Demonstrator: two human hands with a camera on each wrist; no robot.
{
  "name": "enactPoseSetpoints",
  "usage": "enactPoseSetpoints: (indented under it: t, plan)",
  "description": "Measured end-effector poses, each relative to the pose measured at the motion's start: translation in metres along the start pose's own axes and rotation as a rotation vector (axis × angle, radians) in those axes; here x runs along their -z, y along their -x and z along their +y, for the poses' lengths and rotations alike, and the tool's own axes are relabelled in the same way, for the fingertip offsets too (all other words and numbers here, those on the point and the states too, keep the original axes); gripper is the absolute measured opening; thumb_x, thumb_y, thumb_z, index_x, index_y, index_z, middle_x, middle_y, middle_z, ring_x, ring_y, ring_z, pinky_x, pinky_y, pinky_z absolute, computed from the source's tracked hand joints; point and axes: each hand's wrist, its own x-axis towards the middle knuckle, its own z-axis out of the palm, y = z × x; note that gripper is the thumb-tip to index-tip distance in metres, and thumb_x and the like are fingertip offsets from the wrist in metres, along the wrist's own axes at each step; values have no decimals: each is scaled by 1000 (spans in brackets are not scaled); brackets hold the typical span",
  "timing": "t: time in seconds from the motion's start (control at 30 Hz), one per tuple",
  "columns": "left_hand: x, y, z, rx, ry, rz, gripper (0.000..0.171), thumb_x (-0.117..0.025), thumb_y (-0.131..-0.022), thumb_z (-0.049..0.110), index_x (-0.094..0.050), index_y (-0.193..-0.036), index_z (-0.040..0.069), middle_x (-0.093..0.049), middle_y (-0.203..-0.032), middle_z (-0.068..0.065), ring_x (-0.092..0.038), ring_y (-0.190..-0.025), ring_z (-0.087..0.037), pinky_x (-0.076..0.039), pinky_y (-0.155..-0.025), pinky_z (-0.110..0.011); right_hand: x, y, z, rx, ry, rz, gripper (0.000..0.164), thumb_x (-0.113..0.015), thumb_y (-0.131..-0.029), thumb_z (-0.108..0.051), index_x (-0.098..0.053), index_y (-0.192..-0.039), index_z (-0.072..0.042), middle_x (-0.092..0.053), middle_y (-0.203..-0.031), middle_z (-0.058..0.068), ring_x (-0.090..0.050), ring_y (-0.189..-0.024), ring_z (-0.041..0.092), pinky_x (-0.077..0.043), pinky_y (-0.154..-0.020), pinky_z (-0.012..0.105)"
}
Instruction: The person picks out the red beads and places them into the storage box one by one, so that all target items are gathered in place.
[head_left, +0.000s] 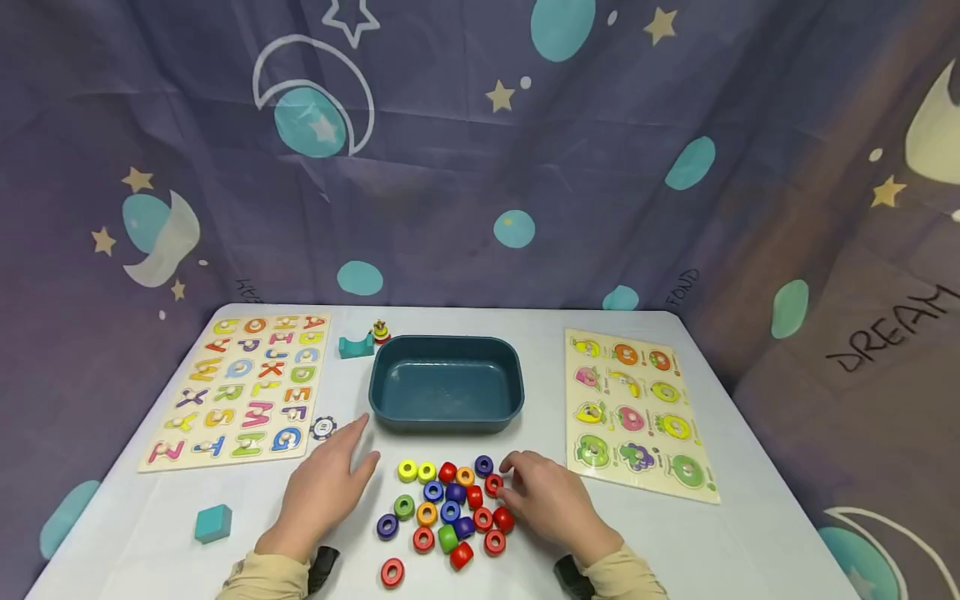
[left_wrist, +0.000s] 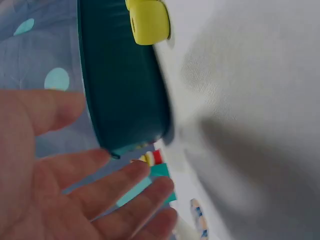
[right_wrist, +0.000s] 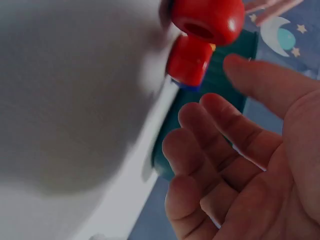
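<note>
Lone red ring (head_left: 400,573): nearest the person, between the left hand (head_left: 324,490) and the right hand (head_left: 551,497), closer to the left wrist.
Teal block (head_left: 213,523): outside the left hand, well apart from it.
Loose beads (head_left: 455,493): bunched on the white table (head_left: 150,542) between both hands; yellow, red, orange, blue and green.
Bead work: seemingly at the reaching stage; neither hand has picked up a bead.
Grip from here: lifting a bead would call for the right thumb and forefinger to close on its sides without nudging neighbours.
Right hand: angled inward, fingers loosely bent, thumb apart, palm holding nothing; just beside a red ring bead (head_left: 499,489), contact impossible to tell.
Left hand: reaching forward, fingers spread, thumb towards the beads, nothing held.
Chip (head_left: 324,428): just beyond the left hand.
Fruit board (head_left: 647,433): outward and ahead of the right hand.
Letter board (head_left: 255,379): outward and ahead of the left hand.
Tray (head_left: 446,421): ahead, between the hands, with no beads in it.
Teal arch (head_left: 356,347), small toy (head_left: 381,332): farther off, beyond the left fingertips.
</note>
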Motion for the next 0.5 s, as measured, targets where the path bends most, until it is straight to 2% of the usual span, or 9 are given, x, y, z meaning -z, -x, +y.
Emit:
enactPoseSetpoints:
  t: [0.1,0.23,0.4,0.5]
  plan:
    - [-1,-10,-1,52,110,32,61,-58,-94,33,-36,-148,16,-56,-137,-11,-59,-119,-33,-46,-93,-54,-5,-1,0,-17,-18,-24,29,-76,-78,-41,-65,-98,-24,-52,-74,-12,-43,-60,5,-34,-54,21]
    - [-4,-24,0,91,240,73,57,-59,-94,30,-40,-145,15,-67,-119,-7,-66,-100,-23,-51,-82,-44,-9,-3,-2,-48,-31,-24,28,-77,-77,-40,-65,-96,-23,-49,-70,-12,-42,-59,6,-32,-52,22]
    - [-9,-36,0,165,421,51,47,-55,-96,34,-45,-139,16,-70,-107,-6,-67,-90,-18,-49,-68,-30,-11,-6,-5,-79,-53,-24,28,-78,-77,-38,-65,-94,-22,-48,-67,-11,-41,-57,6,-31,-50,22]
    - [-10,-40,-1,208,518,35,40,-53,-98,36,-52,-130,13,-72,-101,-8,-67,-84,-18,-47,-65,-27,-11,-5,-6,-96,-62,-19,27,-78,-77,-38,-64,-94,-22,-47,-66,-11,-41,-56,6,-30,-50,22]
